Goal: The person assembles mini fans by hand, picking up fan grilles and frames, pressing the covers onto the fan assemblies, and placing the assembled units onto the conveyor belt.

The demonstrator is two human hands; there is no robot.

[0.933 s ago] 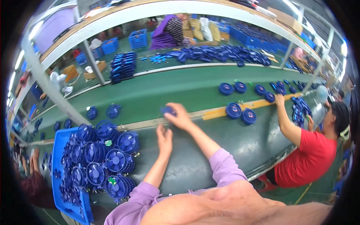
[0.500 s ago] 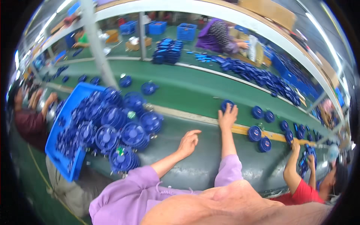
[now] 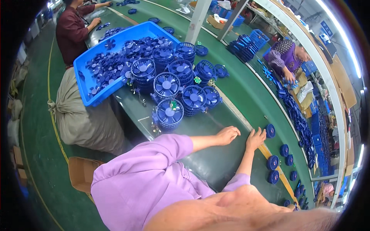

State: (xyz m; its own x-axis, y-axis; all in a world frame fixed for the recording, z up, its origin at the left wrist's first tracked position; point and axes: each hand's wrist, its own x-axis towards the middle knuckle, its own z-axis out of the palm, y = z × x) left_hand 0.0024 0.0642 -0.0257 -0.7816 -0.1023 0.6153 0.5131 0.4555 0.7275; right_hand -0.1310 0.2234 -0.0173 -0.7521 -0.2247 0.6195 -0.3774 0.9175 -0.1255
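Observation:
My left hand (image 3: 228, 135) hovers over the dark worktop (image 3: 210, 158), its fingers loosely bent and nothing visible in them. To its right, my right hand (image 3: 255, 139) has its fingers spread and holds nothing. A round blue fan housing (image 3: 270, 131) lies on the green belt just beyond its fingertips, apart from them. Left of my hands stand several stacks of blue fan housings (image 3: 167, 85) with fan blades inside. A small green circuit board (image 3: 197, 80) hangs among them. Behind the stacks, a blue tray (image 3: 92, 101) holds a heap of loose blue fan blades (image 3: 111, 63).
The green belt (image 3: 235, 92) runs past the worktop, with more housings (image 3: 273, 162) along its near edge. A tied sack (image 3: 83, 111) and a cardboard box (image 3: 83, 173) stand on the floor at left. One co-worker (image 3: 73, 30) sits far left, another (image 3: 285, 57) across the belt.
My view has swung, bringing the tray and stacks toward the middle. My right hand has come off the fan housing, which stays on the belt. My left hand remains over the worktop.

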